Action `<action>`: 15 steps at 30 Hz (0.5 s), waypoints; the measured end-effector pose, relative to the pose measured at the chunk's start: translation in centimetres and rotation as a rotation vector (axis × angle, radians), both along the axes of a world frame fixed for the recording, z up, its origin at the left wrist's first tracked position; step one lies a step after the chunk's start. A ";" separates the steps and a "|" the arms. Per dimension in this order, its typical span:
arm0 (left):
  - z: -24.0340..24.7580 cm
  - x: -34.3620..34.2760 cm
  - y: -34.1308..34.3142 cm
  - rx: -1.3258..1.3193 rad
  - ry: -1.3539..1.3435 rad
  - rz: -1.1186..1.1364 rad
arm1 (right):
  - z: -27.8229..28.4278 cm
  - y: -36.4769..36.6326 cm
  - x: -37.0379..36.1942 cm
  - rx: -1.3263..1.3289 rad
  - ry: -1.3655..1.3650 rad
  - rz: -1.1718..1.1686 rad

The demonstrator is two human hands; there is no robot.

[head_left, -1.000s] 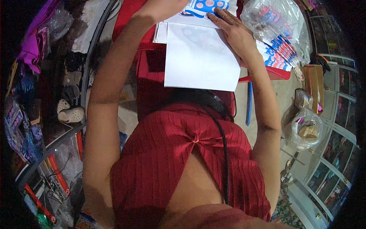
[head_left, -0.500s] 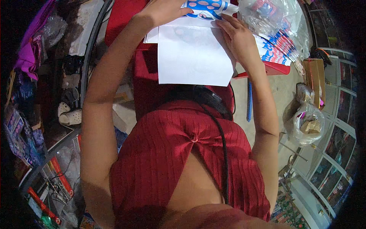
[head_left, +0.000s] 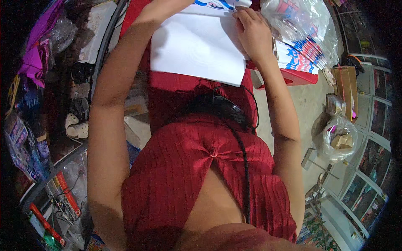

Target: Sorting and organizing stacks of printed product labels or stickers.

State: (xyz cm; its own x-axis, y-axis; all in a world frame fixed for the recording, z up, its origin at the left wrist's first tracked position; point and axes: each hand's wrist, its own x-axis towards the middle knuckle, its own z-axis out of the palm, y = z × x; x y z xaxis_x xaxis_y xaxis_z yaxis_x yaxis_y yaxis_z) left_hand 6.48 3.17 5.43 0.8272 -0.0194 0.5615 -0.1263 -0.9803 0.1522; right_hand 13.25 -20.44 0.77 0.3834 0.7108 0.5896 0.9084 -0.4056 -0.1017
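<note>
A large white sheet of paper (head_left: 197, 50) lies on my lap, over my red clothing, with a blue and white printed piece at its top edge. My right hand (head_left: 253, 33) rests on the sheet's right edge with fingers curled, pinching the paper. My left hand (head_left: 161, 6) reaches to the top edge of the picture; only its wrist and heel show, at the sheet's upper left corner, and its fingers are out of view.
A clear plastic bag (head_left: 301, 21) over a stack of blue and red printed sheets (head_left: 301, 58) sits on a red tray (head_left: 293, 77) at the right. A brown cardboard box (head_left: 346, 85) and a bag of small items (head_left: 337, 138) lie further right. Shoes (head_left: 77, 129) and clutter fill the left.
The white sheet and both hands have shifted up toward the top of the picture; my left hand has passed mostly out of view.
</note>
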 end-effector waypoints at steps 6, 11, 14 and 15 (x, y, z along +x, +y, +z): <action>-3.2 -0.7 -0.1 -0.009 -0.007 0.064 | -0.6 -0.5 -1.9 0.025 0.178 0.048; -4.5 -1.0 -0.9 -0.060 -0.139 0.071 | -1.2 -0.4 -2.1 0.095 0.099 0.156; -4.6 -1.2 -0.9 -0.042 -0.253 0.078 | -1.5 -0.7 -1.9 0.090 0.102 0.218; -4.5 -1.3 -0.9 0.015 -0.245 0.063 | -1.6 -0.8 -1.9 0.075 0.125 0.211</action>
State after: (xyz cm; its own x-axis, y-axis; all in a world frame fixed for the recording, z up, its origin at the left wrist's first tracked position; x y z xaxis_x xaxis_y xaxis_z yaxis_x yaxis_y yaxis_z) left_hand 5.13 2.32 0.92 0.6666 0.0178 0.7452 -0.0962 -0.9893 0.1097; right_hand 11.33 -21.20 -0.88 0.3047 0.7388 0.6011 0.9505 -0.1954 -0.2416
